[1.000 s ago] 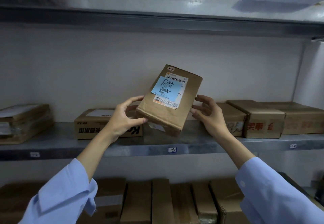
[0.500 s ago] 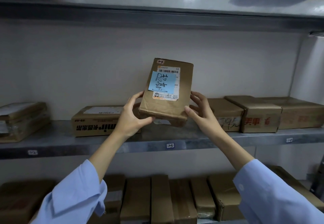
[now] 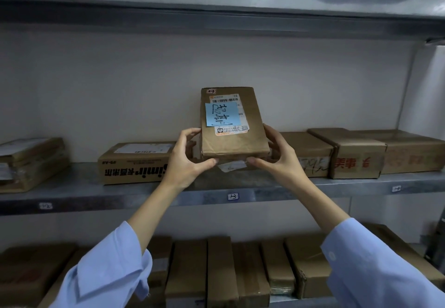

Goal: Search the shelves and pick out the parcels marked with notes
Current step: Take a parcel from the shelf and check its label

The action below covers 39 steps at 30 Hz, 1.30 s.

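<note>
A brown cardboard parcel [image 3: 250, 139] stands upright above the middle shelf [image 3: 240, 187], held between both hands. A blue handwritten note [image 3: 221, 113] is stuck over its white shipping label. My left hand [image 3: 185, 160] grips its lower left corner, thumb under the bottom edge. My right hand [image 3: 277, 156] grips the lower right corner the same way. The parcel's back is hidden.
Other brown boxes lie on the middle shelf: a printed one [image 3: 134, 163] at left, a stack [image 3: 31, 160] at far left, several [image 3: 356, 153] at right. The lower shelf holds a row of boxes [image 3: 216, 271]. A grey upper shelf [image 3: 216, 1] runs overhead.
The parcel has turned from tilted right to upright facing me. Both hands shifted down to its bottom corners and moved closer together.
</note>
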Motion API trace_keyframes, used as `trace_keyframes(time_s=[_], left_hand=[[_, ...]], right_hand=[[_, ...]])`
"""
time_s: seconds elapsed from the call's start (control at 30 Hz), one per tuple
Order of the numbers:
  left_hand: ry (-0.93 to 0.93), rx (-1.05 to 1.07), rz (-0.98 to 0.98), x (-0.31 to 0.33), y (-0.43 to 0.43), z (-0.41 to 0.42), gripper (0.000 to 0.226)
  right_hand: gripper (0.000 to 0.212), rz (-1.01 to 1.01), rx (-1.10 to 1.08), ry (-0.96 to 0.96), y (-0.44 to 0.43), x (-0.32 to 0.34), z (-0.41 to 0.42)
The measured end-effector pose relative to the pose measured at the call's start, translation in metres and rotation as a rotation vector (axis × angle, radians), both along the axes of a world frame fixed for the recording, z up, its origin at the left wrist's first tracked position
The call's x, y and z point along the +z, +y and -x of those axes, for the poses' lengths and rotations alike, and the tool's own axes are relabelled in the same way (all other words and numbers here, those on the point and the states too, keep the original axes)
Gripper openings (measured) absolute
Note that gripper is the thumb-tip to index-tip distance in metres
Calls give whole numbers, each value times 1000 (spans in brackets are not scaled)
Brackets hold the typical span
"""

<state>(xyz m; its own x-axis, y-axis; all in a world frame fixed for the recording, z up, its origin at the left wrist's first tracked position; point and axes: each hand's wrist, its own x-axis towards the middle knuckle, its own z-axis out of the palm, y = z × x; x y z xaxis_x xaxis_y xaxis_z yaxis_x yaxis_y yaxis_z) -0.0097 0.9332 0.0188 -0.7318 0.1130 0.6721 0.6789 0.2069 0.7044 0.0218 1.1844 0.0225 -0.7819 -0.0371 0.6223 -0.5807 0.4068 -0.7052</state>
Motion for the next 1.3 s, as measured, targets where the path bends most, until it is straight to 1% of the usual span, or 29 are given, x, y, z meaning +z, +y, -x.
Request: trace_keyframes(time_s=[0.1, 0.17, 0.27, 0.33, 0.4, 0.5, 0.6, 0.7, 0.77, 0.83, 0.87, 1.0, 1.1, 1.17, 1.3], left_hand=[[-13, -23, -12, -2, 2, -1, 82], [11, 2, -3, -4, 6, -3, 87], [46, 58, 24, -9, 10, -3, 91], [49, 53, 48, -11, 10, -4, 93], [21, 12, 83, -7, 6, -7, 92], [-106, -146, 124, 4, -10, -7, 88], [-137, -212, 137, 14, -22, -2, 81], [-114, -160, 119, 25, -28, 7, 84], [-78, -81, 143, 32, -34, 14, 92], [-84, -18, 149, 37, -39, 19, 102], [-90, 0, 141, 40, -42, 21, 103], [-87, -57, 99, 46, -47, 24, 99], [-65, -52, 82, 45, -47, 22, 92], [-51, -33, 53, 43, -47, 18, 87], [3, 35, 13, 36, -47, 15, 76]], right_hand=[[92, -3, 24, -19, 0, -3, 1], [93, 15, 34, -24, -3, -6, 0], [96, 41, -17, 6, -9, -5, 0], [97, 62, -59, 29, -10, -3, -1], [95, 75, -61, 26, -6, 0, -1], [94, 90, -25, -15, 7, 3, -3], [94, 76, 43, -50, 16, 4, -8], [92, 77, 103, -65, 18, 3, -12], [90, 70, 131, -66, 20, 3, -14], [90, 44, 152, -66, 25, 5, -15], [91, 24, 160, -66, 27, 7, -15], [91, -26, 193, -81, 36, 12, -14], [88, 7, 162, -51, 39, 14, -14], [83, 70, 103, -11, 40, 14, -13], [73, 113, -47, 59, 42, 17, -5]])
